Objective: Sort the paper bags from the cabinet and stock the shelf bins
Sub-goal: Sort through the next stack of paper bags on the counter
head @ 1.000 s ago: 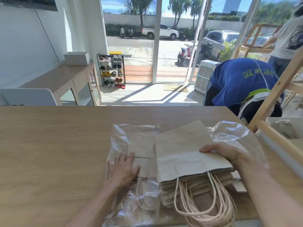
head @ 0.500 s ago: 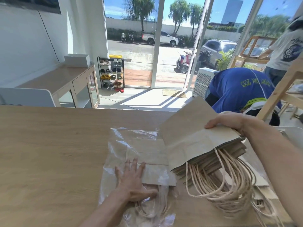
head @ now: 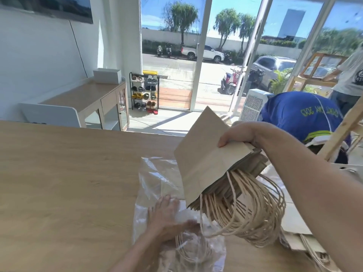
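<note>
Paper bags (head: 208, 160) in raised right grip (head: 238, 134)

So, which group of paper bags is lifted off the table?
The stack of paper bags gripped by the right hand; the other bags stay inside the plastic wrap under the left hand.

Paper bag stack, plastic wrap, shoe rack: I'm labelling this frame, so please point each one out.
paper bag stack (head: 206, 160), head view, on the flat top bag's face.
plastic wrap (head: 155, 177), head view, on the clear sheet on the table.
shoe rack (head: 144, 93), head view, on its middle shelves.
</note>
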